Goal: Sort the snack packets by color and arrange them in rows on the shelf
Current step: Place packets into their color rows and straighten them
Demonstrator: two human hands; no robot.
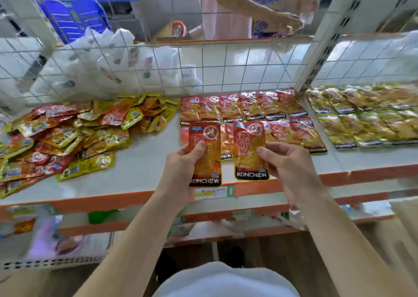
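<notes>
My left hand (181, 167) pinches a red Konchew snack packet (207, 161) by its left edge, held above the front of the white shelf (144, 161). My right hand (287, 163) pinches a second red packet (250, 149) by its right edge. Both packets hover just in front of two rows of red packets (260, 115) laid flat on the shelf. A mixed heap of red and yellow packets (74, 136) lies at the shelf's left. Rows of yellow packets (366, 115) lie on the adjoining shelf at the right.
A white wire grid (226, 70) backs the shelf, with white plastic bags (108, 59) behind it. A white upright post (316, 54) divides the two shelves. Another person's arms (260, 7) work behind the grid. An orange strip (113, 201) edges the shelf front; lower shelves sit beneath.
</notes>
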